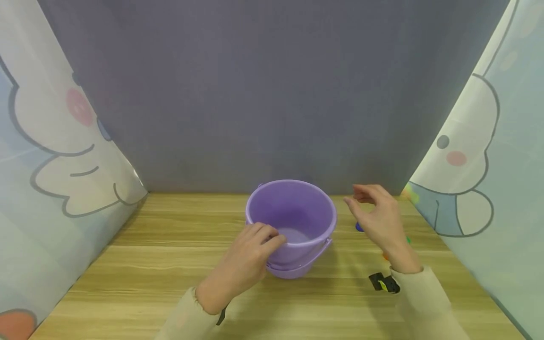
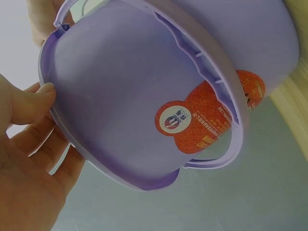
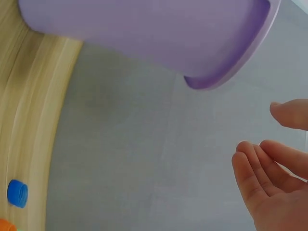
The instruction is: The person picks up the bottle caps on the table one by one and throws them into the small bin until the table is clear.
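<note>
A purple bucket [image 1: 291, 257] stands upright on the wooden table, its handle hanging down over the near side. My left hand [image 1: 250, 250] grips the near rim, thumb on the outer wall and fingers hooked over the edge. In the left wrist view, a red label [image 2: 202, 118] shows on the bucket's wall behind the handle [image 2: 219, 55]. To the right of the bucket, my right hand [image 1: 378, 215] hovers with bent fingers, thumb and fingertips apart, and nothing between them. Below it on the table lies a blue bottle cap [image 3: 17, 193].
An orange cap [image 3: 6, 225] lies near the blue one, and a small green piece [image 1: 408, 240] shows beside the right wrist. A grey panel [image 1: 272, 94] rises behind the table. Printed cartoon sheets [image 1: 467, 156] flank both sides. A black device [image 1: 384, 282] is by the right sleeve.
</note>
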The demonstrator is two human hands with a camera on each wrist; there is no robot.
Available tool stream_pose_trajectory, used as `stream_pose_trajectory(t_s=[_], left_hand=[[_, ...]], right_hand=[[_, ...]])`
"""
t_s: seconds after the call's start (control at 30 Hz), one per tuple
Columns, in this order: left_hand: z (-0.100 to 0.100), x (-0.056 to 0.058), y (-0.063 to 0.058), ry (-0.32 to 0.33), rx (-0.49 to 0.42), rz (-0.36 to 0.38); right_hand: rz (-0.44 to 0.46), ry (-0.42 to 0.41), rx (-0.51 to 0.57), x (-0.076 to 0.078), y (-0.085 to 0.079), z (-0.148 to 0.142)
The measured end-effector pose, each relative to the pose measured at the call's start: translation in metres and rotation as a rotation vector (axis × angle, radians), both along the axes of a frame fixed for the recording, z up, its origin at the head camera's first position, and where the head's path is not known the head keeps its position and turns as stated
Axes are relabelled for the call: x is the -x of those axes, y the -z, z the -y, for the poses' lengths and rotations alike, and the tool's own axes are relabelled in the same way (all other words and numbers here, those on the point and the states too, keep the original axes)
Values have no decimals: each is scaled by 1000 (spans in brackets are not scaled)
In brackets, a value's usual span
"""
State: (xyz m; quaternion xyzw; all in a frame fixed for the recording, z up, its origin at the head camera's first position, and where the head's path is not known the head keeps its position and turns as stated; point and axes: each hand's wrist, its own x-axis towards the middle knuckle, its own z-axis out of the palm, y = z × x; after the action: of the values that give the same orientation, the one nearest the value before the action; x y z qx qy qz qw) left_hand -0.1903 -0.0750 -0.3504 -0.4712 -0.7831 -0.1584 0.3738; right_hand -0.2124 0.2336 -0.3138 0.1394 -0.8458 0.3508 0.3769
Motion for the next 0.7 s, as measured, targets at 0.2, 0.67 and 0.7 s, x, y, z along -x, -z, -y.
stream_pose_trajectory(t_s=[0.2, 0.67, 0.7], left_hand=[[0, 1, 1, -4, 8, -7], [0, 0, 1, 2, -1, -2], [0, 0, 1, 1, -1, -2]], right_hand=[[17, 4, -31, 4, 1, -5], [113, 53, -132, 25, 7, -21], [130, 56, -136, 26, 7, -22]])
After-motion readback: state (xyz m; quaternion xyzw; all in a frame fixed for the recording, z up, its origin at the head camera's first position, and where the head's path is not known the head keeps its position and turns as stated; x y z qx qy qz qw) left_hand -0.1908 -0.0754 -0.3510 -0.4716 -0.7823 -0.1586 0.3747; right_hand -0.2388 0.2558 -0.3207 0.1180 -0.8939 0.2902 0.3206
